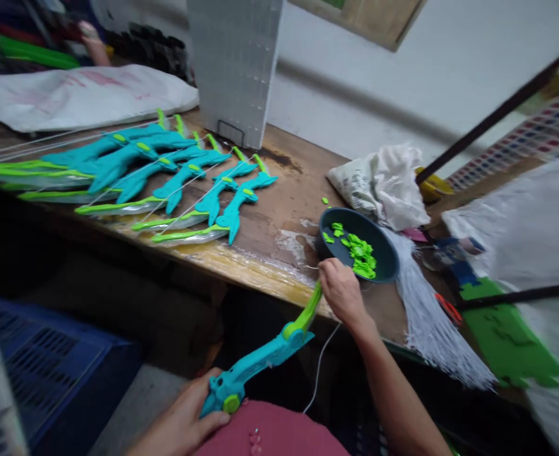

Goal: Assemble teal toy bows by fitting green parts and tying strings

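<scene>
A blue and green toy bow [264, 358] slants across my lap, its near end against my pink shirt. My left hand [188, 408] is wrapped round the blue near end, thumb beside a round green piece. At the far green limb tip, my right hand [340, 288] is closed, with a white string [324, 364] at its fingers; the string hangs down in a loop beside the bow. Just beyond that hand sits a dark bowl [388, 256] with small green plastic pieces [362, 250] in it. The right fingertips are partly hidden.
Several strung toy bows [194, 171] lie in a row on the worn table [283, 215]. To the right are a bundle of white strings [421, 316], a white sack [383, 180], orange-handled scissors [447, 309] and a green foam mat [507, 335]. Blue crates [65, 367] stand at lower left.
</scene>
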A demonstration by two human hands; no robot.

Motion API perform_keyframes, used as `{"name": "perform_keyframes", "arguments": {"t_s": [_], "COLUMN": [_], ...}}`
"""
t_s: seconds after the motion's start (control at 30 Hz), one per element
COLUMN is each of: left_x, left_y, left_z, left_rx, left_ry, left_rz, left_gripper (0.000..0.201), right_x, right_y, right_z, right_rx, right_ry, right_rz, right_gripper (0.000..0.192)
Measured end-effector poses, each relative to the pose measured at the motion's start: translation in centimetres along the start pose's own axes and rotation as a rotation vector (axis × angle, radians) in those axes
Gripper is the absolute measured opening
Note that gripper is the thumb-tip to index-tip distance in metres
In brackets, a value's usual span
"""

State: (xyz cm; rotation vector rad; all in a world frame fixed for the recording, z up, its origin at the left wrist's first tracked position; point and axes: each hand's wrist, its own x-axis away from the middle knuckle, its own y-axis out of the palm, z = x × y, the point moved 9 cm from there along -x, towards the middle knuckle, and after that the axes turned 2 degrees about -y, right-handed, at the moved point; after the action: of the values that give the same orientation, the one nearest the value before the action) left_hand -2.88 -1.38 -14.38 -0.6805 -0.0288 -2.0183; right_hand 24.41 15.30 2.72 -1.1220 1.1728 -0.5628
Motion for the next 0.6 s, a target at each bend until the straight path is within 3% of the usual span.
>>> {"name": "perform_keyframes", "arguments": {"t_s": [0.07,0.1,0.17,0.27,0.33,0.4,0.47,0.53,0.6], "left_x": [0.7,1.3,3.8,10.3,13.3,14.0,12.2,9.5,7.7], "left_y": [-1.2,-2.7,-7.3,-12.8,-15.1,-16.6,-16.7,-16.3,-16.3], "left_z": [1.2,1.6,2.0,1.0,-1.6,-6.0,-9.8,-11.2,-11.0], "left_rx": [-0.010,-0.018,-0.077,-0.272,-0.251,0.117,0.580,0.912,1.083], "left_ry": [0.027,0.058,0.156,0.198,0.068,-0.070,-0.122,-0.073,0.009], "left_rz": [0.056,0.174,0.588,1.244,1.470,1.516,1.384,1.225,1.154], "left_gripper": [0.035,0.036,0.034,0.037,0.051,0.060,0.057,0.051,0.047], "right_x": [0.9,1.5,3.0,5.3,6.6,7.3,7.5,7.4,7.3], "right_y": [-0.6,-1.0,-1.8,-2.6,-2.7,-2.7,-2.4,-2.1,-2.1], "right_z": [0.7,1.4,2.9,5.0,5.8,6.1,6.1,6.3,6.8], "right_rx": [0.003,0.025,0.112,0.182,0.176,0.182,0.193,0.195,0.197], "right_ry": [-0.008,0.002,0.043,0.106,0.133,0.155,0.163,0.166,0.177], "right_rz": [0.030,0.056,0.110,0.146,0.154,0.162,0.163,0.162,0.172], "right_gripper": [0.021,0.022,0.023,0.029,0.030,0.029,0.028,0.029,0.029]}}
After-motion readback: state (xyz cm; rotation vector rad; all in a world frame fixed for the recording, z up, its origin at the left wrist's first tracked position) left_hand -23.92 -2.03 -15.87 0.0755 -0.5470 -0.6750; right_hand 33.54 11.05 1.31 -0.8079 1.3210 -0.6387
